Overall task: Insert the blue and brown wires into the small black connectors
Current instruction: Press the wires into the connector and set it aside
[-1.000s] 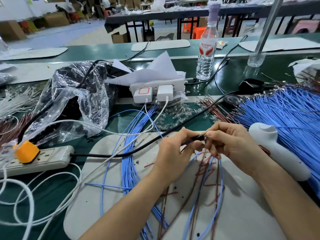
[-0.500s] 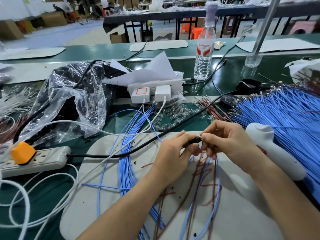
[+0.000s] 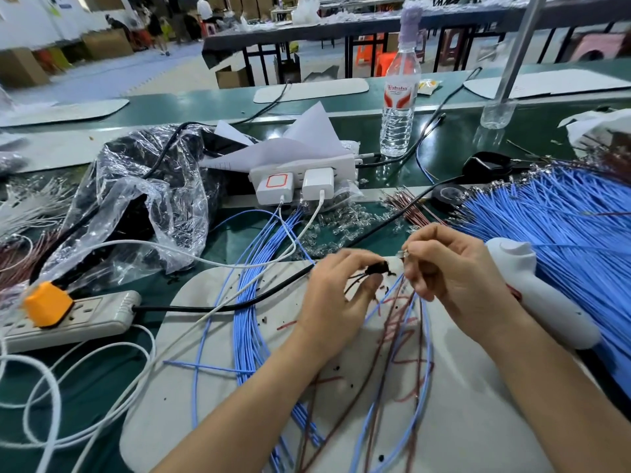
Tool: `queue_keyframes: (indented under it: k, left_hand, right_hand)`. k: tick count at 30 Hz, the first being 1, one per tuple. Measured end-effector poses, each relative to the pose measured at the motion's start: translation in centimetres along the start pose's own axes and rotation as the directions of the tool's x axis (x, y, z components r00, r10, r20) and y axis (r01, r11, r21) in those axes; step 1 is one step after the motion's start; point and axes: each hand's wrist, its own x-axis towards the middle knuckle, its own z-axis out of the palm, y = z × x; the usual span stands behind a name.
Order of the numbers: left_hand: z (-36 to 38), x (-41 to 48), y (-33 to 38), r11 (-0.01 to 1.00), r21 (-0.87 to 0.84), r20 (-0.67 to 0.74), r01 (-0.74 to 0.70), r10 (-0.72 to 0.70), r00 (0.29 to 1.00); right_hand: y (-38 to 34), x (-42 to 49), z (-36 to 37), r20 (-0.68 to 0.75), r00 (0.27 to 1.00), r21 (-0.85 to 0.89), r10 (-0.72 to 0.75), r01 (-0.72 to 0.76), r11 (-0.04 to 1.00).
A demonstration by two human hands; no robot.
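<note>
Both hands hovered over the white mat [image 3: 211,387] on the bench [image 3: 444,145]. Left hand [image 3: 336,295] fingers [image 3: 360,262] pinched the black connector [image 3: 379,268]. Right hand [image 3: 454,268] pinched ends of blue wires [image 3: 428,353] and brown wires [image 3: 382,339] just beside it, strands hanging onto the mat.

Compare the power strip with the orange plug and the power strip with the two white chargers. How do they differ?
The left power strip carries one orange plug; the middle power strip carries two white chargers. The left power strip lies flat, sockets up; the middle power strip's sockets face the person, with white paper on top. Both are pale, long and on the green table.
</note>
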Motion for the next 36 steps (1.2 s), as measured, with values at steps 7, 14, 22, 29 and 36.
queue_keyframes:
  k: [7, 14, 22, 29, 36]
  left_hand:
    - [-0.5, 0.3, -0.2, 0.995, -0.096, -0.044, 0.003, -0.008, 0.999]
    - [0.1, 0.0, -0.3, 0.933, -0.352, 0.012, 0.08, -0.081, 0.997]
    - [0.3, -0.1, -0.2, 0.912, -0.4, 0.01, 0.093, -0.097, 0.995]
    - [0.1, -0.1, -0.3, 0.952, -0.3, -0.022, 0.069, -0.079, 0.997]
    - [-0.1, -0.1, -0.7, 0.988, 0.104, -0.099, -0.118, 0.128, 0.987]
  right_hand:
    - [-0.2, -0.3, 0.2, 0.027, 0.999, 0.065, -0.043, 0.041, 0.997]
    - [-0.2, -0.5, 0.4, 0.071, 0.995, 0.075, -0.075, 0.07, 0.995]
    - [-0.4, -1.0, 0.7, 0.145, 0.988, 0.011, -0.061, 0.06, 0.998]
    - [0.2, -1.0, 0.8, 0.073, 0.974, -0.259, -0.213, 0.225, 0.939]
    - [0.9, -0.9, 0.9, 0.088, 0.956, -0.531, -0.28, 0.283, 0.799]
